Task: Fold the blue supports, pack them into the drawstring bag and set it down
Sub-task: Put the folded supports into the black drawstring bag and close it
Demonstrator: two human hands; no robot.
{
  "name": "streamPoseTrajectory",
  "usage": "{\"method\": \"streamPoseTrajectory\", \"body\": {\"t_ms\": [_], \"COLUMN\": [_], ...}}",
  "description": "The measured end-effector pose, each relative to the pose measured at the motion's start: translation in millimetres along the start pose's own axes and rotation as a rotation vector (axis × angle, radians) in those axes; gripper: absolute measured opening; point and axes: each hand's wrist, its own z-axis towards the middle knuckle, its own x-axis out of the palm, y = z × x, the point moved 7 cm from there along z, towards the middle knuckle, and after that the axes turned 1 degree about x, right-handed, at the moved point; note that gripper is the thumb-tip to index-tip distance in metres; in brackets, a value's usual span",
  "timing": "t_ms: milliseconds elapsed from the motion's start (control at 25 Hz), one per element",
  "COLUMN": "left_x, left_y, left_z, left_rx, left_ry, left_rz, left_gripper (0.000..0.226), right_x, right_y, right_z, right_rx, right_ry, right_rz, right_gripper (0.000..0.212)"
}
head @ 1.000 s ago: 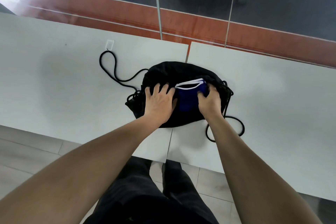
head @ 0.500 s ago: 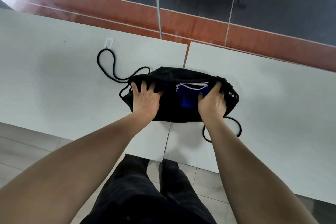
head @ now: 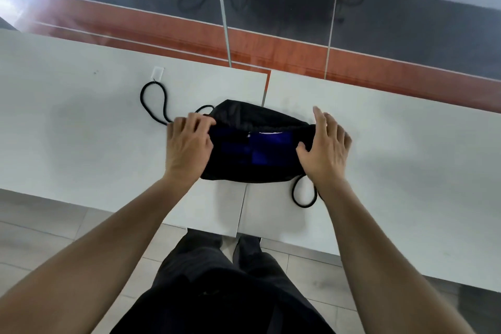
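White tabletop, two panels butted at a seam, is backed by a glass partition with an orange band behind it; grey floor tiles and dark trousers are seen below.

Black drawstring bag is laid flat across the seam, directly ahead of both hands and spanned between them. Its long axis runs left to right, mouth side turned toward the person. Blue supports are seen inside the mouth, with a thin white edge showing at their far side; they sit closer to the right hand than the left.

Left hand is curled onto the bag's left end, fingers bent over the rim; a firm pinch on fabric or cord cannot be confirmed. Right hand is held open, fingers extended and together, palm against the bag's right end, thumb at the mouth edge.

One cord loop trails beyond and left of the left hand; a second loop lies nearer the person, just under the right wrist.

Judgement: packing appears done, closing not yet. The cords leave at opposite ends along the long axis, so cinching would call for an outward pull, each hand toward its own side.
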Motion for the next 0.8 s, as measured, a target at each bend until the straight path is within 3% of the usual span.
{"method": "streamPoseTrajectory", "body": {"t_ms": [40,120,200,240,320,440,560,680,800], "left_x": [1,18,38,43,38,14,-15,-47,-66], "left_y": [14,40,50,53,59,68,70,86,108], "left_z": [-1,-10,-23,-28,-32,-23,-1,21,31], "left_rx": [-0.144,-0.454,-0.622,-0.651,-0.694,-0.672,-0.586,-0.436,-0.524], "left_ry": [0.069,0.318,0.516,0.533,0.446,0.286,0.270,0.330,0.304], "left_rz": [-0.003,-0.127,-0.283,-0.349,-0.472,-0.576,-0.579,-0.416,-0.699], "left_gripper": [0.048,0.064,0.053,0.042,0.026,0.027,0.023,0.049,0.059], "right_x": [8,11,6,2,-6,-22,-35,-51,-71], "right_y": [-7,-18,-25,-28,-30,-36,-42,-44,-42], "right_z": [6,11,12,11,10,12,18,22,23], "right_rx": [0.021,0.059,0.132,0.164,0.195,0.230,0.274,0.248,0.148], "right_ry": [0.066,0.129,0.123,0.110,0.104,0.097,0.125,0.182,0.181], "right_rz": [-0.057,-0.093,-0.010,0.030,0.084,0.105,0.121,0.212,0.279], "right_gripper": [0.062,0.038,0.025,0.024,0.025,0.027,0.042,0.061,0.068]}}
